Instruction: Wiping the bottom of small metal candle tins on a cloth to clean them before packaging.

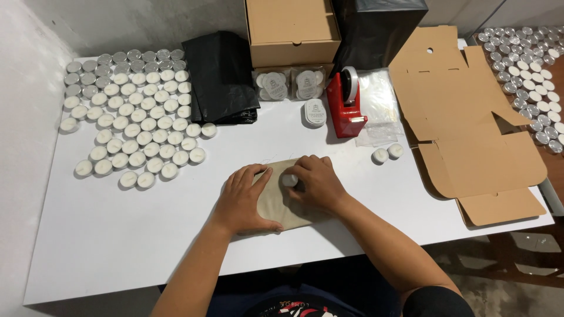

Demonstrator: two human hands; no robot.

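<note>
White table (pixel 147 235): two hands, one pouch (pixel 276 205).

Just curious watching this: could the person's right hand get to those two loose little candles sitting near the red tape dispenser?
Probably yes. The right hand rests on the beige pouch, and the two loose candles lie just beyond it on bare white table, with nothing between; the red tape dispenser stands farther back.

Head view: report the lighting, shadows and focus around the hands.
Head view: even, soft light; faint shadows under the left hand and right hand on the beige pouch; white table bright but not glaring; hands and tealight sharp, edges slightly bowed.
</note>
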